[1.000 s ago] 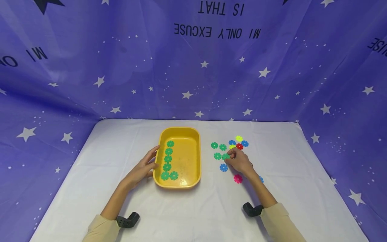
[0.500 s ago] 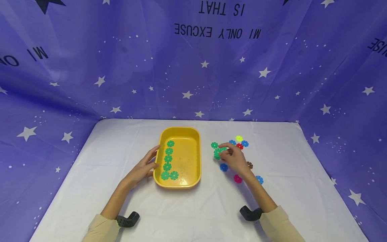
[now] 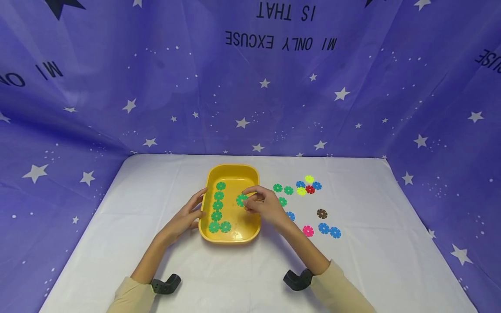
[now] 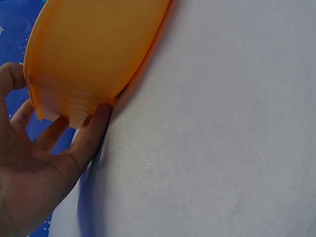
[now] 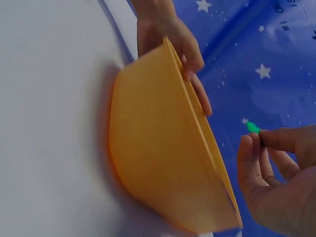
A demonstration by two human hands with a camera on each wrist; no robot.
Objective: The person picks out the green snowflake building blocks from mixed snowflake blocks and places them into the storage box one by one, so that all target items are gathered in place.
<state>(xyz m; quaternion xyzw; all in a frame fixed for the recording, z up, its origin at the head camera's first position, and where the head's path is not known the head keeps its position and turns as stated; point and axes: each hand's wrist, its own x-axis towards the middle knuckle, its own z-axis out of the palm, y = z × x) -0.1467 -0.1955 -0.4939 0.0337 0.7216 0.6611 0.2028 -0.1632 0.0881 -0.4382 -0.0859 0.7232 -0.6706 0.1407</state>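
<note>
A yellow plastic tray (image 3: 228, 238) stands mid-table. Inside it, flat green interlocking discs (image 3: 217, 205) form an L along its left side and lower left corner. My left hand (image 3: 181, 221) rests spread fingers against the tray's left wall; in the left wrist view, the fingertips (image 4: 61, 121) touch its outside. Above the right part of the tray, my right hand (image 3: 268, 208) pinches another green disc (image 3: 241, 200) between thumb and index finger. The right wrist view has this pinched disc (image 5: 253, 127) nearly edge-on, above the rim, partly hidden by the fingertips.
Right of the tray lie loose green discs (image 3: 288, 190), with yellow, blue and red discs (image 3: 310, 189) behind. Nearer me are a pink disc (image 3: 308, 231), a brown disc (image 3: 322, 214) and blue discs (image 3: 335, 232). A starry purple cloth (image 3: 250, 100) hangs behind the white table.
My right hand has picked up a green disc from the loose group and carried it left over the tray. The left hand and the tray have stayed in place.
</note>
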